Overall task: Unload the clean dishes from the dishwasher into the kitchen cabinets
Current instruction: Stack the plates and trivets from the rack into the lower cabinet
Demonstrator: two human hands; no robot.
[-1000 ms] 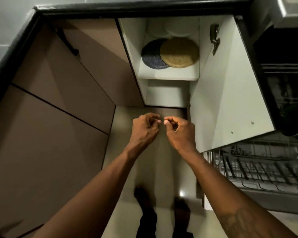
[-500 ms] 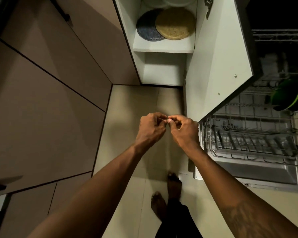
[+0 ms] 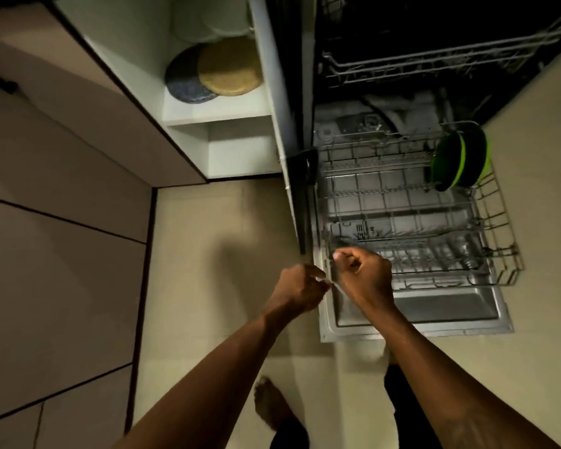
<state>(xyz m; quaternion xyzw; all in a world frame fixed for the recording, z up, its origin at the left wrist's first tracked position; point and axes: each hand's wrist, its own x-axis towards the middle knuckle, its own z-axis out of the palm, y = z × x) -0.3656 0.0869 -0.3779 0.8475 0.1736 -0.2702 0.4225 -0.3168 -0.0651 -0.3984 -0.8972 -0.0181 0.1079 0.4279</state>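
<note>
The dishwasher's lower rack (image 3: pixel 496 222) is pulled out over the open door (image 3: pixel 441 309). Two dark dishes with green rims (image 3: pixel 460 157) stand upright at its far right corner; the other slots look bare. My left hand (image 3: pixel 300 288) and my right hand (image 3: pixel 365 281) hover close together over the rack's near left corner. Both have curled fingers with the fingertips almost meeting, and I see nothing held in either. The open cabinet (image 3: pixel 214 111) at the left holds a blue round plate (image 3: pixel 185 85) and a yellow one (image 3: pixel 229 68) on its shelf.
The cabinet door (image 3: pixel 282 131) stands open, edge-on, between cabinet and dishwasher. The upper rack (image 3: pixel 434 56) sits pushed in, dark above. White dishes (image 3: pixel 214 21) sit behind the coloured plates. Closed brown cabinet fronts (image 3: pixel 62 222) line the left. My bare foot (image 3: pixel 269 403) is on the tiled floor.
The view has swung right and nearer the dishwasher, so its whole lower rack shows. My hands moved right with it and drew slightly apart, fingers still curled.
</note>
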